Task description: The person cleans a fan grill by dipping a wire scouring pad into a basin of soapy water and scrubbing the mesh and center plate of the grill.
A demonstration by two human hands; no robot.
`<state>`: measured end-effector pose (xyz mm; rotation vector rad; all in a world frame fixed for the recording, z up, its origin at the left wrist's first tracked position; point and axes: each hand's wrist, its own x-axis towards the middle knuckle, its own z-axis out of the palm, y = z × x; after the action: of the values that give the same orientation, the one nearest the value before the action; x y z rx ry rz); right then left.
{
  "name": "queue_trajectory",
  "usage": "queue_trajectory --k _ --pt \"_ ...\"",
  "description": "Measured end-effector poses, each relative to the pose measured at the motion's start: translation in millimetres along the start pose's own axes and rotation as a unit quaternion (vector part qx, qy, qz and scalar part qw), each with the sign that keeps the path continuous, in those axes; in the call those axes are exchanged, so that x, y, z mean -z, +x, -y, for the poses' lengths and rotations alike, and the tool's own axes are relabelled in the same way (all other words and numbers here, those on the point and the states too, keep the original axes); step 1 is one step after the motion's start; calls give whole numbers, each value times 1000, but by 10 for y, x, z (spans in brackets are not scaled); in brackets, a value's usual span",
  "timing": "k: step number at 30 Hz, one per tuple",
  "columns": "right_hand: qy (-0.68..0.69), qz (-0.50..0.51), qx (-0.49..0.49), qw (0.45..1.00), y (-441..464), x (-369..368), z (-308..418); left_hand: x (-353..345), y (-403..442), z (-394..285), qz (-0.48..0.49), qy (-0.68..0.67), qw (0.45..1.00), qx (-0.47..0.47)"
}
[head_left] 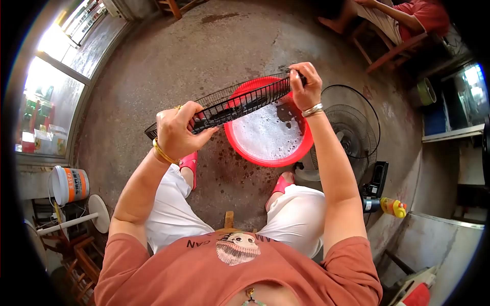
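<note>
A black wire fan guard (245,102) is held tilted, almost edge-on, between my two hands in the head view. My left hand (179,127) grips its near left rim, with the thumb stretched along the lower side. At the opposite end, my right hand (306,84) pinches the rim near its upper right edge. Below and partly behind the guard stands a red plastic basin (273,162) on the floor. White suds (265,133) cover most of the water in it, leaving a dark patch at the right.
Another wire fan guard (334,122) and a thin black ring lie right of the basin. A yellow bottle (392,207) is at the lower right. A white bucket (70,184) sits at left by the glass door. Another person (408,23) sits on a chair at upper right.
</note>
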<state>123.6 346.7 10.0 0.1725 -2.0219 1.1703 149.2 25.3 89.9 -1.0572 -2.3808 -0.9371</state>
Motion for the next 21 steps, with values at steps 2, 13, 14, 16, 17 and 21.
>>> queue_trajectory --k 2,13,14,16,17,21 --pt "-28 -10 -55 998 -31 38 -355 89 -34 8 -2 -8 1000 -4" --pt "300 -85 -291 905 34 492 -675 517 -98 187 -29 -122 989 84" --pt "296 -84 -288 907 48 518 -677 475 -135 251 -28 -135 986 91" --pt "306 -54 -248 918 17 582 -657 416 -194 315 -24 -157 983 88" --pt "312 -40 -229 921 -17 590 -657 400 -218 354 -23 -162 983 82" --pt "216 -15 -172 961 -21 565 -94 510 -236 459 5 -119 991 66"
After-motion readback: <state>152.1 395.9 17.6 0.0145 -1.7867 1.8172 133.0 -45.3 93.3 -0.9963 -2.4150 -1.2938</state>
